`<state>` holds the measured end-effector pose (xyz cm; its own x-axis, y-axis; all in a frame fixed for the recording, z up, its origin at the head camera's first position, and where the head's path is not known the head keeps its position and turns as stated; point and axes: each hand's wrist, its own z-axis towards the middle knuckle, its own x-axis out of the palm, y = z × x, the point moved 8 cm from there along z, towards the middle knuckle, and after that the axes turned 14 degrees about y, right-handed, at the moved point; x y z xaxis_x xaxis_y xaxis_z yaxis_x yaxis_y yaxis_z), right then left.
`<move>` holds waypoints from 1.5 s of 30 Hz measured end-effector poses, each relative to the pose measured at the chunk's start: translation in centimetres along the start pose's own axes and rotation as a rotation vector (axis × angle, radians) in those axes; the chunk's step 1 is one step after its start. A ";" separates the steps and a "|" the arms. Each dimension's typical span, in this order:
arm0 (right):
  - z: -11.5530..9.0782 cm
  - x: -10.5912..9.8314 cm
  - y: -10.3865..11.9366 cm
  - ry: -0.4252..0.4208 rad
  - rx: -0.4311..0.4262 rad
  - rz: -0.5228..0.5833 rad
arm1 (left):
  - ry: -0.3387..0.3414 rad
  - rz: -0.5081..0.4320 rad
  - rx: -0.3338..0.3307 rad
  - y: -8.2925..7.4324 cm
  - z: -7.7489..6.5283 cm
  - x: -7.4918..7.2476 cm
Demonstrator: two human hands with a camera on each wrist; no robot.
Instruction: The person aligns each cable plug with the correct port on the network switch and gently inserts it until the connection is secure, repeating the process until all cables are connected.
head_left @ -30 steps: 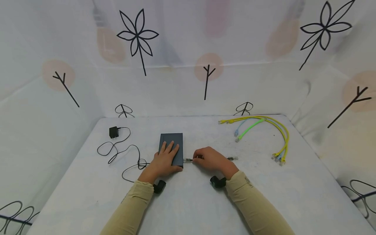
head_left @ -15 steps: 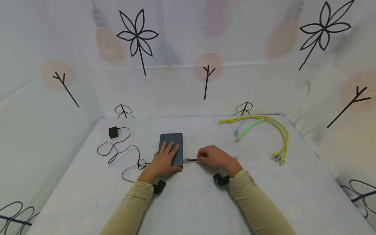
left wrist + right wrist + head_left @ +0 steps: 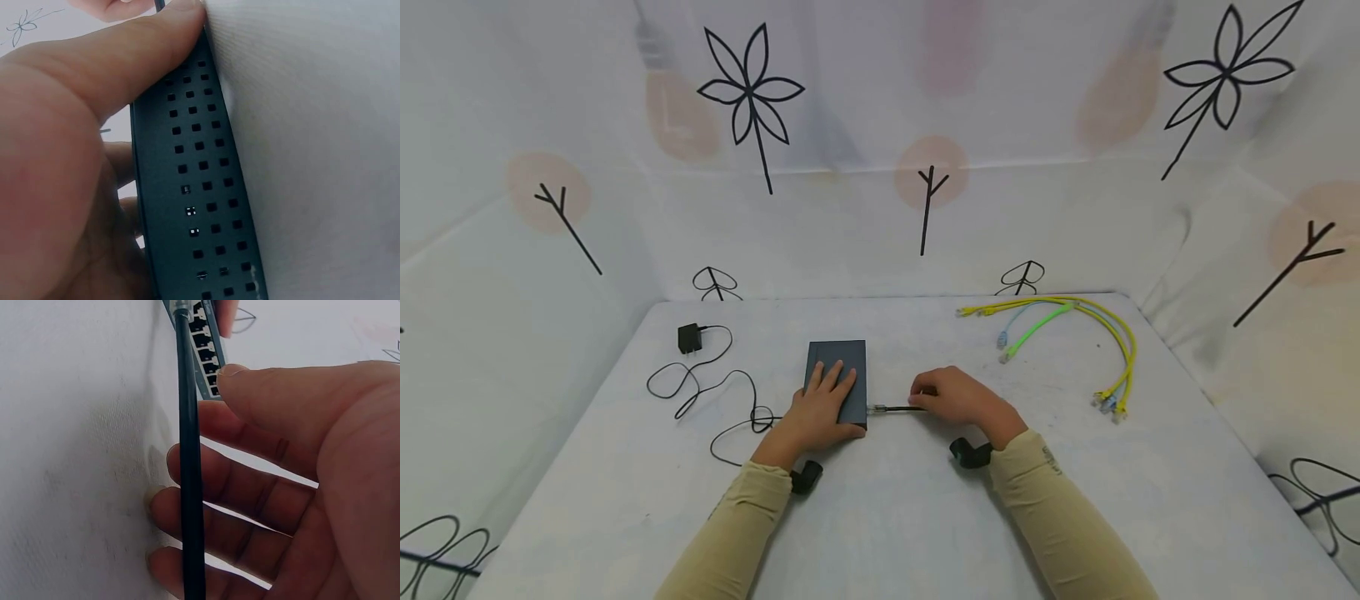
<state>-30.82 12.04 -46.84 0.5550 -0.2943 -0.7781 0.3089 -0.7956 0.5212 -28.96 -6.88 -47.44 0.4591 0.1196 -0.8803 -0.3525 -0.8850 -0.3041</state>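
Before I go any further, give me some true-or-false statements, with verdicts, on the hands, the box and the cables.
1. The left hand rests on the dark box. True.
2. The side of the box toward the right hand has a row of ports. True.
3. The right hand lies on top of the box. False: it is to the right of the box, at the black cable.
4. One plug of the black cable is at the ported side of the box. True.
5. The green cable lies to the left of the box. False: the green cable is to the right of it.
6. The left hand holds the power adapter. False: the power adapter lies on the table.
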 end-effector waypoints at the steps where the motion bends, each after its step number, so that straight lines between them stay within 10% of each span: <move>1: 0.0 -0.1 0.0 -0.002 0.000 0.001 | 0.000 0.000 -0.001 0.0 0.0 0.0; 45: -3.7 -5.2 -4.2 -0.227 0.054 0.049 | 0.009 -0.002 0.004 -0.1 -0.2 -0.1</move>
<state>-32.20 18.89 -43.69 0.3789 -0.4398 -0.8142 0.2410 -0.8026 0.5457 -28.76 -6.85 -47.27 0.4674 0.1172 -0.8762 -0.3546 -0.8831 -0.3073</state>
